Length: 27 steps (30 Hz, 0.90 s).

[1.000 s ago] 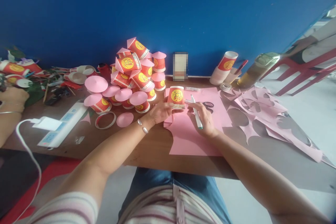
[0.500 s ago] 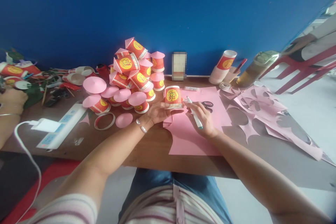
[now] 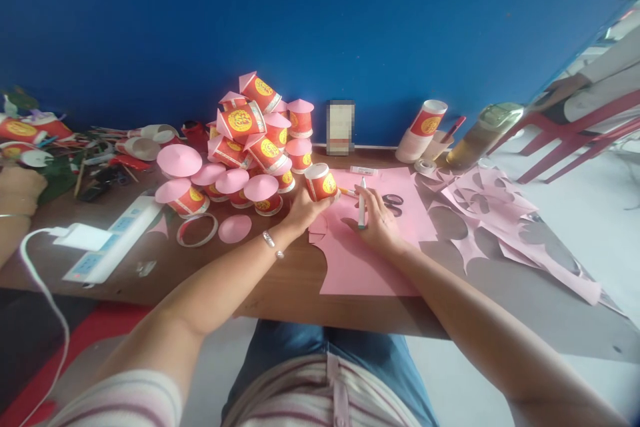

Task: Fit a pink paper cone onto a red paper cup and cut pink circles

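Observation:
My left hand [image 3: 306, 210] is closed round a red paper cup [image 3: 320, 182] with a yellow emblem, which it holds tilted in front of the cup pile. In my right hand [image 3: 379, 221] is a white marker [image 3: 361, 203], its tip pointing up and away from me. Beneath that hand lies a pink paper sheet [image 3: 370, 270]. Dark-handled scissors [image 3: 393, 201] rest on the sheet beside my right fingers. Just beyond them is a small white tube-like item [image 3: 365, 171]. An orange-yellow stick [image 3: 347, 192] shows between the cup and my right fingers.
Left stand several red cups with pink cone tops [image 3: 179, 161], a tape roll [image 3: 197, 230], a pink disc [image 3: 235, 229] and a power strip [image 3: 110, 240]. Pink scraps [image 3: 490, 207] and a bottle [image 3: 485, 137] are right. Another person's hand [image 3: 20, 193] is at far left.
My left hand has turned and tilted the cup and shifted it slightly left. My right hand has moved a little left, and the marker now stands more upright in it.

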Available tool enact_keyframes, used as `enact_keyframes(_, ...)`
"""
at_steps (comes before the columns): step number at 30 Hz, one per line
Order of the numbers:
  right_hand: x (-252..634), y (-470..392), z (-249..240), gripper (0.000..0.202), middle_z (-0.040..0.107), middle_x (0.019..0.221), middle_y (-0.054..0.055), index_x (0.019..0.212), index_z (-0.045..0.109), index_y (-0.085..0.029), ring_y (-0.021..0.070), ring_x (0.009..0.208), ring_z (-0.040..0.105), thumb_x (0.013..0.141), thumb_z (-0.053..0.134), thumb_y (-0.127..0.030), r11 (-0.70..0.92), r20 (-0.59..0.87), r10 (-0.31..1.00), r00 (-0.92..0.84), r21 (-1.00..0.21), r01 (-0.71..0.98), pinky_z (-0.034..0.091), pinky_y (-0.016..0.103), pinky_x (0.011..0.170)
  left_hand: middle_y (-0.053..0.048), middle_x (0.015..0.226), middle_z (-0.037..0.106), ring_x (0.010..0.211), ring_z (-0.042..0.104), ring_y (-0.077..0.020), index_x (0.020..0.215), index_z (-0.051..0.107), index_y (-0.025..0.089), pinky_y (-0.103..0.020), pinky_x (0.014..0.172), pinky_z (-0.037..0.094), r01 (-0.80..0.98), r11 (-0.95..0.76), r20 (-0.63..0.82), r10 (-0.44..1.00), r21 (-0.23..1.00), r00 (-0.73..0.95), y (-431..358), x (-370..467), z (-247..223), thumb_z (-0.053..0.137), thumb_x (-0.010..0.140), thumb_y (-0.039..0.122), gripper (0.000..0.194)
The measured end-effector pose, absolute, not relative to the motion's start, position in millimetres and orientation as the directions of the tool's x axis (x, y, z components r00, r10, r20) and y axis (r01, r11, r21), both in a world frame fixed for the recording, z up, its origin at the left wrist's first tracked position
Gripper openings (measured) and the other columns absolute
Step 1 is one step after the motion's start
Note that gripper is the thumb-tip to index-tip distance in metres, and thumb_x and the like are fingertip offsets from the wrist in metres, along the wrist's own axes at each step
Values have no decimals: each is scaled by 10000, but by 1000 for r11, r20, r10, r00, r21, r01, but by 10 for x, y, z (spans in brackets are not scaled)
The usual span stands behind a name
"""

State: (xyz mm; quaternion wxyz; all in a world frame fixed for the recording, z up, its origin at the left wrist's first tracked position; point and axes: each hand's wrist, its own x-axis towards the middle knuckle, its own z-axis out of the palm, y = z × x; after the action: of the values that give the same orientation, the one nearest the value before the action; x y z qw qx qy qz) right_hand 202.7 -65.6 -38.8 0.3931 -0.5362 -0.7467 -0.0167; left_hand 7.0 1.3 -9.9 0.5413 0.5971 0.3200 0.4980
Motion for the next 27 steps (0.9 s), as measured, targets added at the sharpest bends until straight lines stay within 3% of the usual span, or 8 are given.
enact_keyframes(4, 2000, -649, -446, 791, 591, 1293, 199, 1572, 333, -204, 302, 934, 703, 930, 658, -533, 415, 576, 812, -95, -456, 787, 621, 471, 755, -6, 1015, 644, 990, 626, -227, 1101, 526, 241, -434, 967, 501, -161, -226, 250, 958, 961, 144, 24, 68, -80, 863, 753, 235, 484)
enact_keyframes(8, 2047, -529, -519, 804, 550, 1325, 199, 1585, 324, -215, 229, 852, 695, 912, 695, -451, 395, 513, 857, -58, -579, 713, 614, 380, 666, -23, 1044, 632, 1010, 611, -235, 1116, 500, 243, -424, 954, 506, -163, -271, 275, 961, 949, -1, 41, 56, -46, 878, 723, 205, 547)
enact_keyframes(12, 2122, -374, -505, 823, 510, 1379, 179, 1574, 343, -268, 204, 848, 683, 879, 739, -458, 377, 454, 890, -46, -675, 635, 629, 388, 690, -35, 1067, 639, 1002, 633, -230, 1123, 501, 228, -410, 926, 531, -124, -294, 297, 955, 948, 10, 73, 55, -92, 866, 735, 220, 533)
enact_keyframes(14, 2131, -325, -443, 723, 522, 1370, 162, 1542, 404, -271, 190, 823, 674, 902, 708, -416, 361, 406, 910, -86, -674, 644, 630, 396, 719, -36, 1052, 643, 984, 642, -221, 1133, 502, 230, -403, 901, 549, -88, -297, 301, 953, 951, 34, 82, 60, -118, 849, 755, 230, 513)
enact_keyframes(17, 2069, -266, -319, 482, 558, 1332, 160, 1453, 527, -220, 217, 883, 683, 976, 548, -285, 301, 340, 934, -112, -579, 758, 612, 408, 777, -22, 1015, 630, 937, 634, -201, 1115, 501, 242, -394, 873, 554, -67, -318, 321, 945, 946, 52, 91, 66, -136, 820, 770, 211, 471)
enact_keyframes(19, 1980, -218, -243, 458, 543, 1380, 172, 1446, 549, -213, 264, 1001, 680, 993, 500, -257, 226, 287, 953, -91, -481, 847, 595, 417, 807, -14, 1012, 612, 909, 621, -187, 1097, 496, 246, -387, 865, 547, -61, -343, 346, 937, 937, 40, 99, 69, -142, 813, 758, 196, 466)
enact_keyframes(22, 1824, -141, -168, 470, 521, 1435, 162, 1466, 548, -244, 280, 1000, 678, 999, 528, -299, 119, 187, 981, -56, -348, 930, 568, 398, 784, -19, 1022, 591, 907, 604, -185, 1096, 503, 240, -381, 873, 536, -40, -392, 393, 920, 919, 4, 111, 73, -156, 837, 728, 201, 500)
enact_keyframes(27, 1662, -82, -136, 345, 598, 1286, 124, 1327, 634, -257, 247, 955, 659, 1057, 423, -293, 190, 135, 977, -167, -179, 965, 496, 327, 729, -23, 1005, 606, 911, 619, -193, 1099, 506, 238, -377, 860, 549, -51, -435, 437, 899, 899, 32, 118, 82, -184, 844, 724, 223, 506)
